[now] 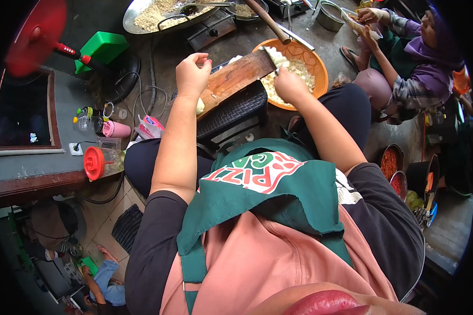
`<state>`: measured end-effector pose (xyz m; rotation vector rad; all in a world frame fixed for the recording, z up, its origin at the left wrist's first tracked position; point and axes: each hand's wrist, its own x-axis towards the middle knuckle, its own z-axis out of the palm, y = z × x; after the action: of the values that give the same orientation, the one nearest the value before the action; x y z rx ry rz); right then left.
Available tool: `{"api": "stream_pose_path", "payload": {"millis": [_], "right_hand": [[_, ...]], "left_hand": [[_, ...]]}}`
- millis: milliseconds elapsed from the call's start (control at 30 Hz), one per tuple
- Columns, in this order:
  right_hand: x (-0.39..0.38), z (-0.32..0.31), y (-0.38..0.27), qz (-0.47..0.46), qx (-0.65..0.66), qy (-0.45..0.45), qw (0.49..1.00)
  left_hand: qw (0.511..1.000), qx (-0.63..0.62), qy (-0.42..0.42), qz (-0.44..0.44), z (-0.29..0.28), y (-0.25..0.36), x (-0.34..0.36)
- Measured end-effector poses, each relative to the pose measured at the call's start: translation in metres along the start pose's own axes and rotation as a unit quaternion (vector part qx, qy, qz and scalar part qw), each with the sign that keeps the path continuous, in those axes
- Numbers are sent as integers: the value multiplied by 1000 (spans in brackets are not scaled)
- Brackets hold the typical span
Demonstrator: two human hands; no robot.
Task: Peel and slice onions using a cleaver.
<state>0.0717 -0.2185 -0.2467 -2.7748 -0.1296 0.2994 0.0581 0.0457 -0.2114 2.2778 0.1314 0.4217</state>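
My right hand (293, 86) grips a knife (269, 59) by its handle, with the blade at the far right end of a wooden cutting board (239, 79). White chopped pieces lie by the blade. The board rests on a black woven-pattern stool (228, 113). Beyond its right end stands an orange basin (320, 71) holding many chopped white pieces. My left hand (192, 76) is held over the board's left side, fingers curled together; whether anything is in them is hidden. A pale piece (200, 106) lies on the board beside my left wrist.
Ahead are a wok (136, 22) of crumbly food, a stove (212, 32) and a wooden pestle-like stick (268, 21). A person (404, 68) works at right, near bowls of red food (390, 161). A red fan (34, 34), green bin (101, 50), cables and jars stand left.
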Motion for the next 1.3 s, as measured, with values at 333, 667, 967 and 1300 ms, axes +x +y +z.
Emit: {"api": "stream_pose_path", "payload": {"millis": [333, 667, 967, 1300], "right_hand": [[16, -44, 46, 47, 116, 137, 983], [18, -29, 39, 22, 72, 44, 996], [46, -20, -23, -143, -10, 157, 977], [57, -34, -8, -178, -34, -76, 980]], "left_hand": [[999, -29, 3, 26, -44, 33, 1], [996, -22, 44, 69, -105, 24, -11], [987, 99, -33, -126, -99, -69, -22], [963, 176, -106, -174, -92, -94, -25]]}}
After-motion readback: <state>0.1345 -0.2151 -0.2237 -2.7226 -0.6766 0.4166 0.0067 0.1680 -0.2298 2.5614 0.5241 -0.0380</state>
